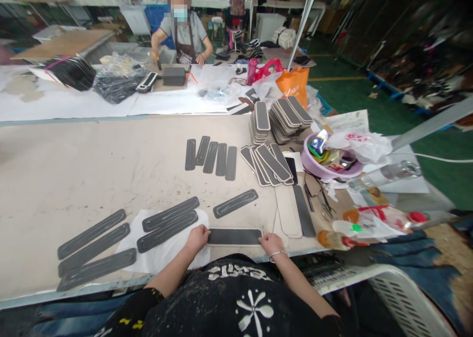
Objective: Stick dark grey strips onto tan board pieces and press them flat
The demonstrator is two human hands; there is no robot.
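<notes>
A long dark panel with a pale border lies near the table's front edge, between my two hands. My left hand is closed on its left end, fingers pinched at the corner. At the right end, my right hand, with a bracelet at the wrist, pinches the other corner. Just beyond rests a single dark strip with a glossy line around it. To the left, two similar dark strips lie on white paper, and three more dark strips sit farther left.
Several short dark strips lie mid-table. Bordered panels are fanned out before tall stacks. At right are a purple basin, scissors and glue bottles. A co-worker works across the table. A plastic crate stands below right.
</notes>
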